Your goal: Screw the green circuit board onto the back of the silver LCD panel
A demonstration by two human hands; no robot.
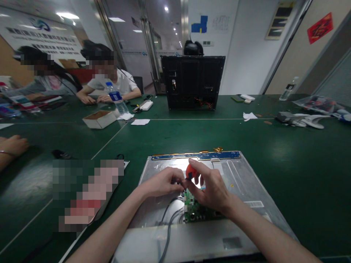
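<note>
The right hand [212, 186] grips a red-handled screwdriver [191, 171], fingers clamped round its handle, tip down at the top edge of the green circuit board [196, 211]. The left hand [164, 181] pinches its fingers together beside the tip. The board lies on the metal panel [246, 182], toward the table's [301, 153] near edge.

A metal panel [241, 182] lies flat on the tabletop [301, 153] before the person, a circuit board [194, 211] on it, with the left hand [161, 182] and right hand [211, 186] meeting above the board. Behind it stands an upright monitor back [192, 82]; a cardboard box [99, 119] and water bottle [116, 98] sit far left.
</note>
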